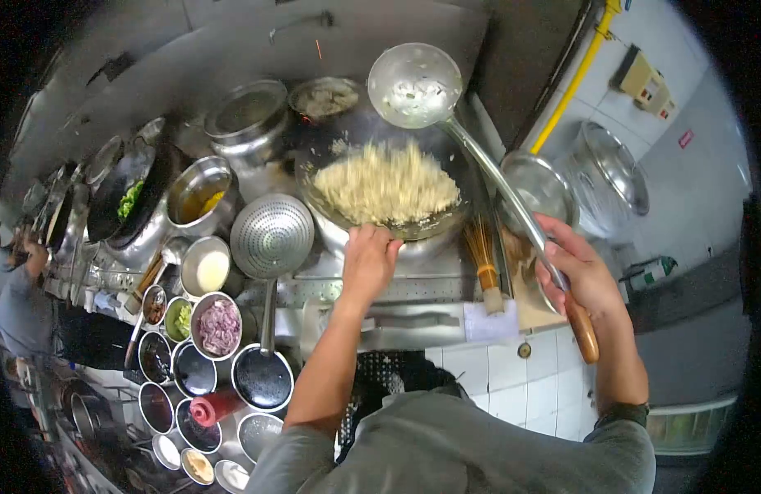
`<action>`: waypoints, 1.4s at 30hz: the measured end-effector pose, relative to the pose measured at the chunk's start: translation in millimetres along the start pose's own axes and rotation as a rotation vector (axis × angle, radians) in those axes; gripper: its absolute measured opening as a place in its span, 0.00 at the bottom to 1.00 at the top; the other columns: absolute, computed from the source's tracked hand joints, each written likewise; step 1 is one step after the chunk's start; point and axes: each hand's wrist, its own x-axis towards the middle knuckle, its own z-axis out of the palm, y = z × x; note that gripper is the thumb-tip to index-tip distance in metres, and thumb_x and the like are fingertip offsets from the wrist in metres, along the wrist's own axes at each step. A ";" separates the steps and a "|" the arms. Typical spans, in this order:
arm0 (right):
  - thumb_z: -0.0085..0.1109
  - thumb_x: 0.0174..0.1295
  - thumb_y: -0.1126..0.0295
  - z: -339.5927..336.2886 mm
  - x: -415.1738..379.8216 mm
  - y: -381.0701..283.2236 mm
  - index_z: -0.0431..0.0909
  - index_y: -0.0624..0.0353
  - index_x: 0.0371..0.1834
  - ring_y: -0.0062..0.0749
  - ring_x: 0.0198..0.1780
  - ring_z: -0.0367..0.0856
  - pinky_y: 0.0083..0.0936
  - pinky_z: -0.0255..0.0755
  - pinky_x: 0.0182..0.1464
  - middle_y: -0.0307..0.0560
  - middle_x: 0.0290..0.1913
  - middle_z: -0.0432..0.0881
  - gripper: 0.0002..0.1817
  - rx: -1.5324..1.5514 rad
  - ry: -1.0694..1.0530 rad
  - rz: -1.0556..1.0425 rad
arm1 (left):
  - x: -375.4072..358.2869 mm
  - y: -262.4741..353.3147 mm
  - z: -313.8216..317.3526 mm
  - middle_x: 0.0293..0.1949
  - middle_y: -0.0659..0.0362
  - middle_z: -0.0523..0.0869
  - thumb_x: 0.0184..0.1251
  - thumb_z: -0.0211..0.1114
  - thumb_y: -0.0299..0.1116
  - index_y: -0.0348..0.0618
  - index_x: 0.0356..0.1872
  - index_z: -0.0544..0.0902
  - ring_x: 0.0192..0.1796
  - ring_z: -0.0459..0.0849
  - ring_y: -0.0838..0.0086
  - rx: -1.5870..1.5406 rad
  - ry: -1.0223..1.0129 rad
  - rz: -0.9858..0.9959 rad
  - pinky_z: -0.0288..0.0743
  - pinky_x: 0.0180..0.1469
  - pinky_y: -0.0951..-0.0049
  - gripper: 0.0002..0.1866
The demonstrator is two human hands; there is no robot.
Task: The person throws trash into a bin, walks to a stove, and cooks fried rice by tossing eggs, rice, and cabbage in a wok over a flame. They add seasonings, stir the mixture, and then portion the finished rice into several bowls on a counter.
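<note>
My left hand is closed on the near rim of a dark wok over the stove. Pale rice in the wok is blurred by motion, partly in the air. My right hand grips the long handle of a metal ladle, near its wooden end. The ladle's bowl hangs above the wok's far right side, with a few bits of food stuck inside. To the left of the wok lies a perforated strainer, touched by neither hand.
Bowls of chopped red onion, sauces and seasonings crowd the lower left, with a red bottle among them. A bamboo brush stands right of the wok. Metal bowls are at the right. Another person stands far left.
</note>
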 end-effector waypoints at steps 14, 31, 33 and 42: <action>0.47 0.76 0.62 -70.1 233.8 121.5 0.63 0.46 0.73 0.26 0.22 0.73 0.27 0.72 0.23 0.44 0.31 0.76 0.24 -1.011 -0.017 -0.711 | 7.1 -7.4 41.0 0.47 0.50 0.81 0.61 0.71 0.32 0.41 0.46 0.83 0.52 0.78 0.50 0.042 -0.006 -0.067 0.71 0.52 0.54 0.14; 0.58 0.67 0.72 -153.2 107.4 -12.8 0.64 0.40 0.77 0.33 0.47 0.82 0.31 0.75 0.54 0.51 0.51 0.85 0.34 -1.005 -0.526 0.103 | 27.6 88.9 -20.7 0.35 0.49 0.79 0.62 0.70 0.29 0.40 0.34 0.82 0.40 0.75 0.52 0.054 -0.016 -0.035 0.68 0.43 0.55 0.06; 0.58 0.66 0.74 -145.1 135.0 30.5 0.65 0.39 0.77 0.32 0.48 0.81 0.29 0.74 0.55 0.52 0.50 0.85 0.35 -0.969 -0.523 -0.194 | 11.2 54.9 14.6 0.35 0.51 0.78 0.64 0.67 0.32 0.42 0.34 0.81 0.41 0.75 0.52 0.098 0.068 0.049 0.69 0.41 0.56 0.05; 0.54 0.70 0.73 -80.4 73.3 82.6 0.62 0.40 0.77 0.33 0.28 0.79 0.34 0.78 0.34 0.46 0.32 0.80 0.32 -0.744 -0.060 -0.453 | -33.8 43.9 -13.1 0.33 0.50 0.77 0.60 0.68 0.28 0.40 0.34 0.80 0.40 0.74 0.50 0.162 -0.010 -0.005 0.68 0.44 0.54 0.06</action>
